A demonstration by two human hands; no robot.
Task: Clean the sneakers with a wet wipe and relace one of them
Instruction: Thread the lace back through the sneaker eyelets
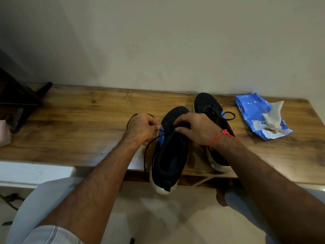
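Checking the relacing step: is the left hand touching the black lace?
Touching. The head view shows the left hand pinching the black lace between thumb and fingertips beside the near sneaker.

Two sneakers, near (169, 150) and far (209, 110), one loose lace (149, 147), one wipe pack (262, 117), two hands, left (142, 128) and right (197, 128).

Dim indoor light, warm cast. Your forearms read dark, underexposed. Soft shadows on wall (123, 41) upper left. Mild glare on table (79, 124) wood and wipes pack (260, 117). Wide-angle bend at edges, table edge curves. Overall soft, slightly noisy.
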